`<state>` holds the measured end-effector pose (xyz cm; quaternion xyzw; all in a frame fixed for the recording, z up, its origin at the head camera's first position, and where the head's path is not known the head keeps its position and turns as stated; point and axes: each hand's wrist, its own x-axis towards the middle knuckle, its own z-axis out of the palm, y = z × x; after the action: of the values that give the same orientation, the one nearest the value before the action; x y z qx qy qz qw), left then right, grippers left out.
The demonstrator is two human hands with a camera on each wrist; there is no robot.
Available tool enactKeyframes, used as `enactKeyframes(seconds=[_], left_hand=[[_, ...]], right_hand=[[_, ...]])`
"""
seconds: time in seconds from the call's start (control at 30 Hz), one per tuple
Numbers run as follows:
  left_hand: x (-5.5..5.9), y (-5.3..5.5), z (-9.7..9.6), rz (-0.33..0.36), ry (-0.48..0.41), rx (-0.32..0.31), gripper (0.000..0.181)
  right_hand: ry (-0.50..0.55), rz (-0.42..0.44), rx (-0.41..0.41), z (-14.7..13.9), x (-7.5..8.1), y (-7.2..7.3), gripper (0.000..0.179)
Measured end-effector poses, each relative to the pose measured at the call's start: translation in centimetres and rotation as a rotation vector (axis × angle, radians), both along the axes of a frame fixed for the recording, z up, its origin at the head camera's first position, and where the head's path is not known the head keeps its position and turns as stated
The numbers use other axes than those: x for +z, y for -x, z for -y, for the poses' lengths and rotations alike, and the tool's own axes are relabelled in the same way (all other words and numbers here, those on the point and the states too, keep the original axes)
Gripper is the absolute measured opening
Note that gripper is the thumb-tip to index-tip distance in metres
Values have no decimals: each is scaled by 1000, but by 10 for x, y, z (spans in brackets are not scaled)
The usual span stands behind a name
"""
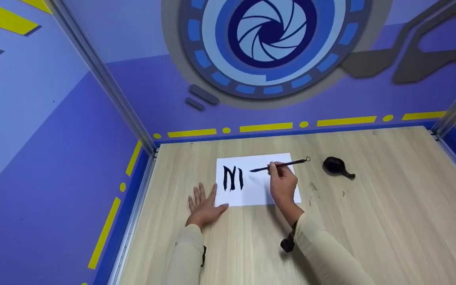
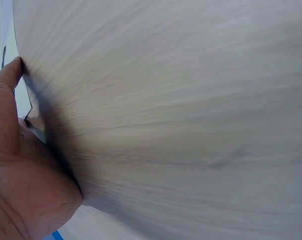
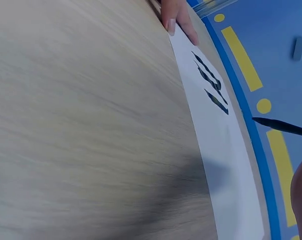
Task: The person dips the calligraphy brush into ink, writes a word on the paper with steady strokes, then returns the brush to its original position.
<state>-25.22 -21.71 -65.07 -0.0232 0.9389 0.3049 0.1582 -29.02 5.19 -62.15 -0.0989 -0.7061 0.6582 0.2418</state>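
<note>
A person's right hand (image 1: 283, 184) pinches a slim black ink brush (image 1: 260, 169) between thumb and fingers, its long axis running crosswise above a white sheet of paper (image 1: 257, 194), the tip pointing left from the grip and raised clear of the page, just right of the black brushstrokes (image 1: 241, 180). The left hand (image 1: 205, 209), fingers spread and gripping nothing, rests at the sheet's near-left corner, farther from the brush, as a black gourd-shaped vessel (image 1: 334, 165) lies off to the right.

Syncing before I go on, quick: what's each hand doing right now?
Left hand: open, spread at the paper's lower left corner.
Right hand: closed, holding the brush.
</note>
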Motion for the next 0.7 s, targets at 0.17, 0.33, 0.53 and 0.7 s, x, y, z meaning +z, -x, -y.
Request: enactKeyframes(seconds=[0.17, 0.33, 0.53, 0.7], left_hand=[[7, 0, -2, -21, 16, -5, 90], [11, -3, -2, -22, 30, -16, 90], [4, 1, 0, -14, 21, -21, 91], [-3, 2, 0, -14, 25, -19, 92]], right_hand=[[-42, 12, 26, 0, -2, -2, 19], [-68, 48, 36, 1, -4, -3, 19], [-56, 42, 36, 3, -7, -3, 19], [-72, 58, 43, 3, -7, -3, 21]])
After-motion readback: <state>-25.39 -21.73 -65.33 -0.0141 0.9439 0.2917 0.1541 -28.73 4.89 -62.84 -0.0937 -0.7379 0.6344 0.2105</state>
